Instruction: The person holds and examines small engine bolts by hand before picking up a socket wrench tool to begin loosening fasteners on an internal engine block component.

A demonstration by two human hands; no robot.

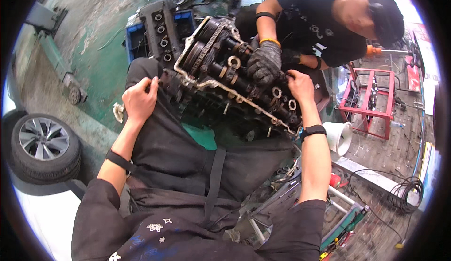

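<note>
Your left forearm (pixel 123 146) slants forward and inward, ending in your left hand (pixel 141 99), its back showing and fingers curled. Your right forearm (pixel 314 155) reaches forward nearly straight, leaning slightly inward; your right hand (pixel 301 87) has bent fingers.

The tan-edged engine (pixel 221 70) at twelve o'clock is black, the crate (pixel 134 28) at eleven blue, the frame (pixel 366 112) at three red.

- No text, number or sign can be read.
- The wearer's black short-sleeved fabric shirt (pixel 101 218) bears white snowflake and star prints and blue marks, perhaps lettering, too blurred to tell.
- The co-worker's black short-sleeved fabric T-shirt (pixel 300 7) carries small white prints, illegible.
</note>
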